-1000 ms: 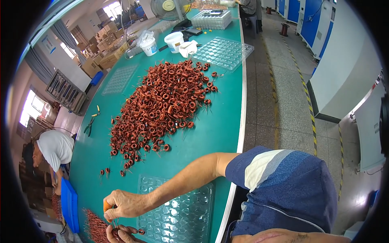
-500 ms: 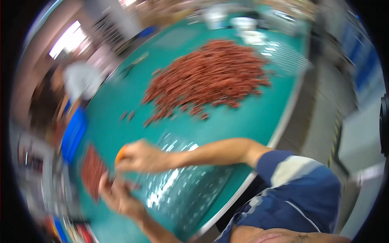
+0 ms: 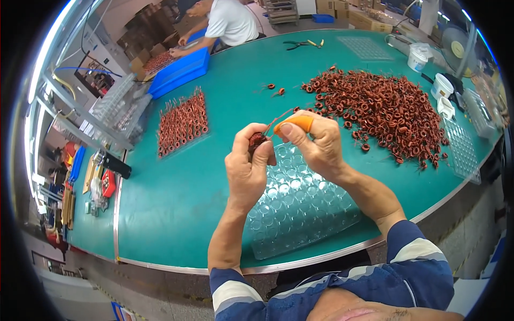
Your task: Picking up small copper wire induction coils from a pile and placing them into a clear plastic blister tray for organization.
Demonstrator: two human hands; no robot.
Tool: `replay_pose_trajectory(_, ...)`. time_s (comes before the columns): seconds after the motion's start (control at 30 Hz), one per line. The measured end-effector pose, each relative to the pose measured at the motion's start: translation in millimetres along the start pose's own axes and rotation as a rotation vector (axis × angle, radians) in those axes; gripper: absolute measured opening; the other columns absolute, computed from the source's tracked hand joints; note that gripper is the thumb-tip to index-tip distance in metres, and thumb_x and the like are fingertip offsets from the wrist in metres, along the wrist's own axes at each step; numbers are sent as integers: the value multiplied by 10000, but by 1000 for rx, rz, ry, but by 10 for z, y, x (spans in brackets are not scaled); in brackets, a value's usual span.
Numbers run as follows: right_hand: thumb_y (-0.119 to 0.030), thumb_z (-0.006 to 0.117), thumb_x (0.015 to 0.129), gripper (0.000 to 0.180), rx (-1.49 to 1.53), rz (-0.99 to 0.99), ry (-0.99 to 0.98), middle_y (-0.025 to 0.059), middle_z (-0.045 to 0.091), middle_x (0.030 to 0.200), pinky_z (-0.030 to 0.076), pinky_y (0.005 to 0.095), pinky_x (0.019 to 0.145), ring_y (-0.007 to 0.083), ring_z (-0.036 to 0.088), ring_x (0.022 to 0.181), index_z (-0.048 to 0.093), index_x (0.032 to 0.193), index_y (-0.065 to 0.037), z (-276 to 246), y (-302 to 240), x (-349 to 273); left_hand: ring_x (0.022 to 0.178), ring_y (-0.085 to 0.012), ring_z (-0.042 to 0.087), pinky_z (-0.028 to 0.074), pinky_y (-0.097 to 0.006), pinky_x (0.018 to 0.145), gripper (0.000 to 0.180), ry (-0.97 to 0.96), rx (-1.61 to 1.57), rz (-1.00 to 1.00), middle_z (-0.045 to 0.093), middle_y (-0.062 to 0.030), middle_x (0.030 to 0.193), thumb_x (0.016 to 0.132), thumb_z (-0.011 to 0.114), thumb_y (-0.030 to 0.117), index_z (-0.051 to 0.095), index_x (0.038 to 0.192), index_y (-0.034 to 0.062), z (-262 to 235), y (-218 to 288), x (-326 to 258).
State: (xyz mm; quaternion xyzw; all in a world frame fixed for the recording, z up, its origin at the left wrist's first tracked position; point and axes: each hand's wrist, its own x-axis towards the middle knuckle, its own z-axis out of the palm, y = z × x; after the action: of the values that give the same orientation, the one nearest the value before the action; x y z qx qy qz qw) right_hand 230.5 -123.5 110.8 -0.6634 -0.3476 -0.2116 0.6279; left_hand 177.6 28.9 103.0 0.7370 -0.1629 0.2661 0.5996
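Note:
My left hand [image 3: 243, 174] pinches a reddish-brown wire-wound ring coil [image 3: 256, 141] between thumb and fingers, above the green table. Close beside it, my right hand [image 3: 324, 144] wears an orange finger cot [image 3: 296, 123] and is closed at the coil's thin wire leads [image 3: 279, 117], which stick up to the right. Below both hands lies a clear plastic tray [image 3: 305, 214] with round pockets and no coils showing in it. A large heap of similar coils [image 3: 380, 109] spreads to the right. At the left, a tray of coils [image 3: 182, 124] stands in neat rows, leads upward.
Beyond the rows sits a blue bin [image 3: 179, 73], near a person in a white shirt [image 3: 233, 24]. Pliers [image 3: 297, 46] lie at the far edge. White tubs [image 3: 442, 85] and another clear tray [image 3: 460, 147] are at the right. A red box [image 3: 108, 183] lies far left.
The view has swung and steadied from a blur, so the table appears turned. Both hands have come together, and the coil in my left hand now shows plainly.

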Motion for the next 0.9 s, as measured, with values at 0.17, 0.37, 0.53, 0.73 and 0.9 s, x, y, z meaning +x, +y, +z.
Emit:
replay_pose_trajectory(0.17, -195, 650, 906, 215, 174, 149, -53, 52, 653, 729, 465, 240, 553, 91, 588, 636, 696, 884, 14, -6, 8, 38, 620, -72, 557, 471, -220, 554, 223, -25, -132, -20, 584, -23, 715, 956, 555, 98, 510, 1152, 0, 2, -13, 39)
replay_pose_trajectory(0.37, -195, 597, 939, 229, 501, 396, -139, 34, 643, 708, 437, 209, 501, 75, 575, 594, 704, 933, 8, -107, -42, 30, 641, -121, 558, 456, -238, 584, 301, -139, -144, -24, 560, -48, 746, 956, 569, 160, 479, 1178, -22, -55, 4, 25)
replay_pose_trajectory(0.53, -231, 586, 951, 241, 417, 342, -136, 6, 591, 657, 405, 183, 486, 58, 532, 552, 672, 951, -6, -5, 64, 68, 605, -84, 558, 460, -225, 552, 237, -115, -166, -47, 583, -32, 715, 956, 560, 124, 503, 1144, -8, -120, -41, 45)
replay_pose_trajectory(0.73, -134, 731, 837, 419, 221, 34, -111, 15, 591, 897, 468, 204, 623, 61, 557, 725, 567, 1204, -16, -50, 64, 54, 527, -136, 528, 400, -224, 484, 345, -233, -378, -223, 504, -37, 658, 970, 539, 281, 510, 1141, -17, -203, 70, 78)
replay_pose_trajectory(0.9, -139, 735, 825, 194, -45, -134, -162, 13, 612, 741, 470, 211, 519, 75, 586, 605, 690, 942, 9, -137, 42, 104, 552, -112, 544, 428, -235, 508, 332, -323, -496, -320, 549, -51, 667, 1006, 469, 294, 518, 1110, -17, -202, 19, 115)
